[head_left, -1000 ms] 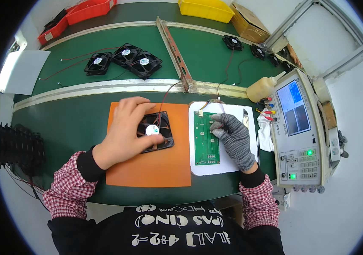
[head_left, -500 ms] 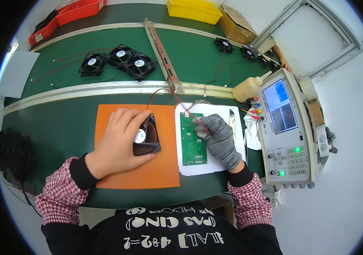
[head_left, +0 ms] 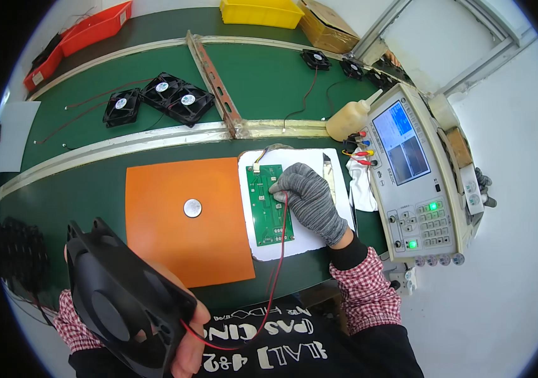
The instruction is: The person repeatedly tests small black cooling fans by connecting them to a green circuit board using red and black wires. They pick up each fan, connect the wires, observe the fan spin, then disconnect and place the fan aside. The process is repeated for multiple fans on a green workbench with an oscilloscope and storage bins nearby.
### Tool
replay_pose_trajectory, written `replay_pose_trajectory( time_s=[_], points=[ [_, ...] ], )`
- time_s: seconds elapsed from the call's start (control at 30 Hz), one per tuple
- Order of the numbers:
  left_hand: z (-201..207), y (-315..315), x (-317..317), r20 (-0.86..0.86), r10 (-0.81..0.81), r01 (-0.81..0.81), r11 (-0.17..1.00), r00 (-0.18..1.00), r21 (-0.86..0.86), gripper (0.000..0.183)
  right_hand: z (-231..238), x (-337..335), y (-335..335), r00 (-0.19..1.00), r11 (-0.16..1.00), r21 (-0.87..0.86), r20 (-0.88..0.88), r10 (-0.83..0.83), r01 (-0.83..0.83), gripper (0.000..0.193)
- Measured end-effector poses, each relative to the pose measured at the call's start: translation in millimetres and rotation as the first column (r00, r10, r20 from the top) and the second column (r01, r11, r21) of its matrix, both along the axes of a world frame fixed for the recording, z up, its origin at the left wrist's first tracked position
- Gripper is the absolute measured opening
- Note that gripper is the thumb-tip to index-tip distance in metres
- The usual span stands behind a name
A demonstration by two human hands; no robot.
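mat [head_left: 155, 239]: passable over disc [head_left: 193, 208] | wire [head_left: 283, 239]: crosses board [head_left: 263, 211] | tester [head_left: 415, 201]: blocks right

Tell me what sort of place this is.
Likely an electronics test bench: a green circuit board lies on a white pad, an instrument with a lit screen stands at the right, and several black fans lie farther back.

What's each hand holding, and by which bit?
The left hand holds the black fan by its frame; the right hand pinches the red wire, seemingly near its end.
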State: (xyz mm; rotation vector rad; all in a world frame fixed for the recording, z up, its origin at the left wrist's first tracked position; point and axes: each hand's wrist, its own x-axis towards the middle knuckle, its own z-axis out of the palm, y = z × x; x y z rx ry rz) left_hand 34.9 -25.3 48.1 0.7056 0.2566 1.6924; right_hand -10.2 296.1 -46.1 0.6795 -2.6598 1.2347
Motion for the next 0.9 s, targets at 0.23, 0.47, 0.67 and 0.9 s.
replay_pose_trajectory(
  time_s=[0.23,0.47,0.67,0.9],
  points=[
    [28.9,-10.6,6.9,-0.952,0.223,-0.863,0.500,0.208,-0.071,0.036,0.7,7.3,14.6,0.997,0.998,-0.004,-0.033,-0.070,0.070,0.013],
    [-5.0,19.3,8.4,-0.123,-0.106,-0.138,0.154,-0.987,0.978,0.042,-1.0,2.2,-2.3,0.993,0.998,0.064,-0.121,-0.012,0.020,0.011],
    [-14.6,89.2,-122.0,-0.529,0.036,-0.529,0.012,-0.848,0.849,0.068,-0.2,11.1,4.5,0.988,0.957,-0.248,0.080,-0.133,0.149,0.009],
    [-86.1,36.4,-172.4,-0.597,-0.446,-0.723,0.187,-0.666,0.665,0.020,9.3,9.5,-2.2,0.968,0.928,-0.344,-0.144,-0.206,0.146,0.020]
  ],
)
